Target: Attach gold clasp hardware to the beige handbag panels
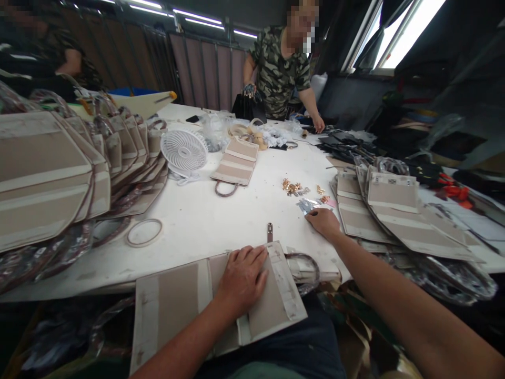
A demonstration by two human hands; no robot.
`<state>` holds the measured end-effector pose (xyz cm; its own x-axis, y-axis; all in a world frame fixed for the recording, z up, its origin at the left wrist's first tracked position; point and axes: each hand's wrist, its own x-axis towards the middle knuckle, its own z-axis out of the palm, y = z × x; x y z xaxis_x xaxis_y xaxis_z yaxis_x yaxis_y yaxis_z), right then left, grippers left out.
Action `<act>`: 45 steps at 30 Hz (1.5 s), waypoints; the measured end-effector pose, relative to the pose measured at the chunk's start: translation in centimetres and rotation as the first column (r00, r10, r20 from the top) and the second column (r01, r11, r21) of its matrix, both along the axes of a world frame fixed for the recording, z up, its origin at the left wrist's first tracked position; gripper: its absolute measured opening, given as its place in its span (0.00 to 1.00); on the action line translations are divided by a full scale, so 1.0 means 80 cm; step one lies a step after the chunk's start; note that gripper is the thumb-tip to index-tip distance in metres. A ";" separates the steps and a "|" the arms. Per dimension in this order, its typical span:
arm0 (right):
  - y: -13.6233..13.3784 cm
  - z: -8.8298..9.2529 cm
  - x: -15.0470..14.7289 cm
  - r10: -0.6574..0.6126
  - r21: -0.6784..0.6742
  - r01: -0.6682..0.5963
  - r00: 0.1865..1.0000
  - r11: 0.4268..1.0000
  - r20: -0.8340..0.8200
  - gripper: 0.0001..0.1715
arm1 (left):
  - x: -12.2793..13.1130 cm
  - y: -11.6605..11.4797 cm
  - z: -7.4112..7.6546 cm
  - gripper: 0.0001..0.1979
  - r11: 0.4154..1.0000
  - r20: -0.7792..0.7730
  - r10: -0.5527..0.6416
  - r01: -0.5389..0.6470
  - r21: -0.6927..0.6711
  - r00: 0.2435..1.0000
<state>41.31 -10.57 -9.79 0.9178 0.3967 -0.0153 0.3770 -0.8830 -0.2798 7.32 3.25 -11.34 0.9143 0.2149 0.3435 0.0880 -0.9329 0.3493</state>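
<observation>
My left hand (pixel 241 280) lies flat on a beige bag panel (pixel 173 302) at the table's front edge, partly over my lap. The panel has pale strips across it and a wrapped brown handle (pixel 314 267) at its right side. A short brown tab (pixel 270 232) with a metal fitting sticks out past its far edge. My right hand (pixel 325 223) reaches to a small heap of flat silver metal plates (pixel 306 204), fingertips pressed together at the near side. Whatever is between those fingertips is hidden. Gold-coloured metal fittings (pixel 291 186) lie just beyond.
Stacked bag panels with wrapped handles stand at left (pixel 43 168) and right (pixel 390 202). A tape ring (pixel 144 232), a white fan (pixel 183 151) and another bag panel (pixel 236 160) are on the white table (pixel 197 216). A co-worker (pixel 280 73) stands across it; another person is far left.
</observation>
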 end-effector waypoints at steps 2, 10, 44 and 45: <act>0.003 0.000 -0.003 -0.019 -0.004 0.019 1.000 1.000 0.010 0.14 | 0.000 0.000 0.000 0.24 1.000 0.000 0.001 -0.001 0.002 1.000; 0.021 0.009 -0.004 -0.044 0.010 0.044 0.998 0.999 -0.041 0.12 | -0.001 -0.001 -0.006 0.25 1.000 -0.030 0.005 -0.005 -0.016 1.000; 0.035 0.054 -0.190 0.613 0.053 -0.615 0.770 0.787 -0.177 0.10 | 0.000 0.000 0.000 0.24 0.999 -0.002 -0.004 0.004 -0.049 1.000; 0.031 0.053 -0.193 0.623 0.024 -0.625 0.773 0.780 -0.123 0.10 | 0.000 0.000 0.000 0.23 0.999 0.000 -0.003 0.003 -0.049 1.000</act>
